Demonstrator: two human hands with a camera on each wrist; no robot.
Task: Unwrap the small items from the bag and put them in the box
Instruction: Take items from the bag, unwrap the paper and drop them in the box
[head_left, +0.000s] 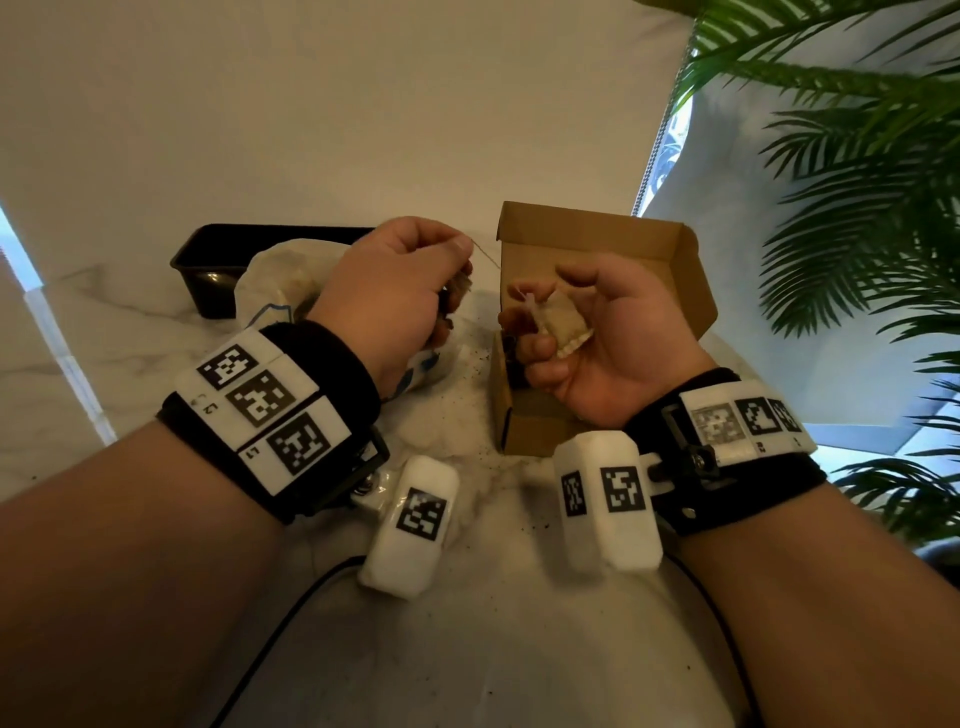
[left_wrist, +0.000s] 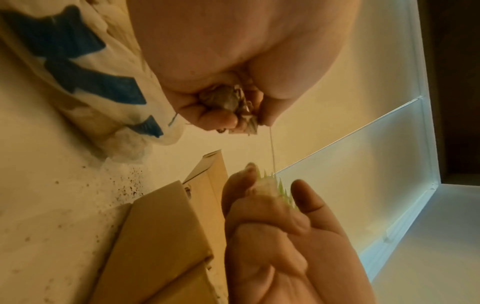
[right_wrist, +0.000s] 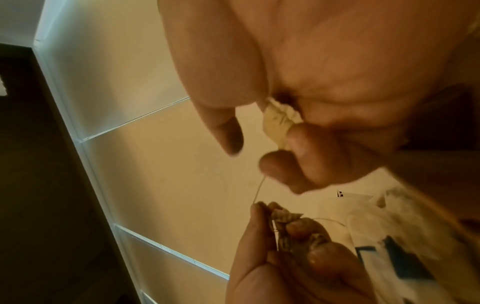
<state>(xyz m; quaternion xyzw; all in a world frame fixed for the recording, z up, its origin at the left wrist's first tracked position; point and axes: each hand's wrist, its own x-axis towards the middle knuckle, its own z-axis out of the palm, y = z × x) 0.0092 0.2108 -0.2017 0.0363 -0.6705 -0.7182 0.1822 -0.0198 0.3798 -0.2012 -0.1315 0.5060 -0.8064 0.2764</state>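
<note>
My right hand (head_left: 530, 319) hovers over the open cardboard box (head_left: 597, 234) and grips a pale sachet (head_left: 563, 327) with a crimped edge, which also shows as the sachet (right_wrist: 276, 121) between thumb and fingers. My left hand (head_left: 460, 278) is just left of the box and pinches a crumpled brownish wrapper (left_wrist: 226, 102), plus a thin string (left_wrist: 272, 150). The string (right_wrist: 259, 189) runs taut from the left fingers to the right hand. A white plastic bag (head_left: 275, 291) with blue print lies behind the left hand.
A black tray (head_left: 208, 260) stands at the back left behind the bag. Dark crumbs are scattered on the marble tabletop (head_left: 467, 415) between bag and box. A leafy plant (head_left: 857, 182) stands to the right. Cables trail near the front edge.
</note>
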